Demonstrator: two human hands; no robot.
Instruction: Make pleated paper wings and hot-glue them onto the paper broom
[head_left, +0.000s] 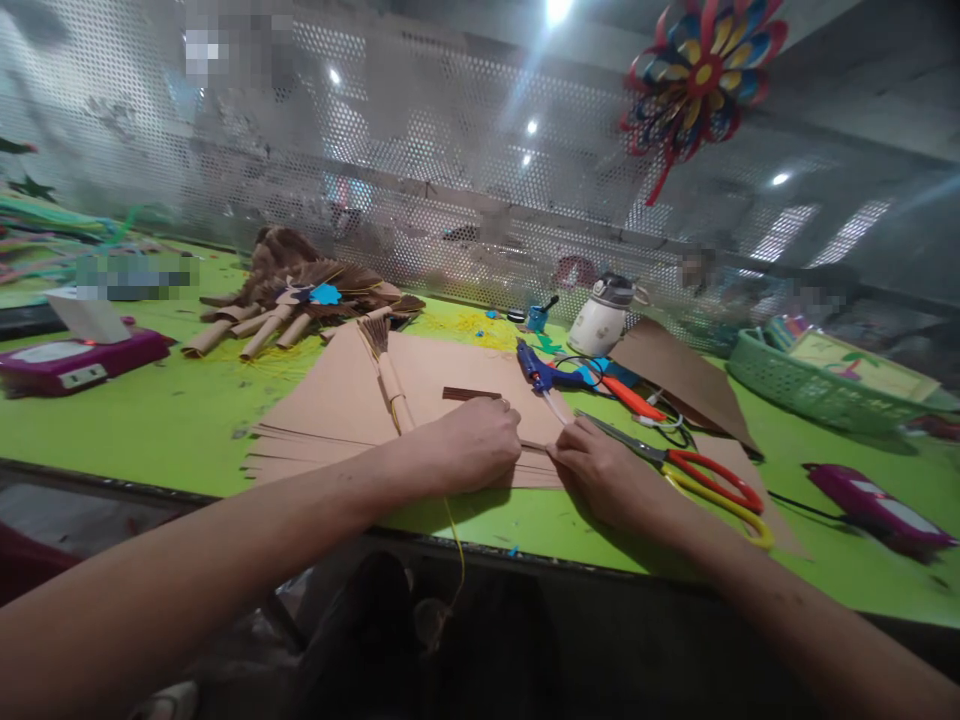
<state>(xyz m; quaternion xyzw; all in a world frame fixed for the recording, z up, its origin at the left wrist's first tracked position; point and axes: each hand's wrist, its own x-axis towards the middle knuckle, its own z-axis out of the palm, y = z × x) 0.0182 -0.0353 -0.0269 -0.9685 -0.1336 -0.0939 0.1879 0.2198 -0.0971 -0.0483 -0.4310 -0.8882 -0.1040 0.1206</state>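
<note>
At the near edge of the green desk, a yellow thread hangs down from under the left forearm. Just beyond it, the left hand is curled, knuckles up, over a stack of kraft paper sheets; its fingertips are hidden, so I cannot tell what it grips. The right hand has thumb and fingers drawn together at the end of a narrow paper strip, which spans the gap between the hands on the stack's near side. A dark pleated paper piece lies just past the left hand, partly covered by it.

To the right lie scissors, blades apart. Farther in, a fringed paper roll rests on the sheets, its lower end cut off by the forearm, and a blue hot glue gun lies at their right side.

Beyond, several rolled paper handles with fringed ends lie heaped; these look made up, whereas the strip and the flat sheets seem unworked. How many are heaped is hard to make out. Behind the perforated screen, shapes blur.
</note>
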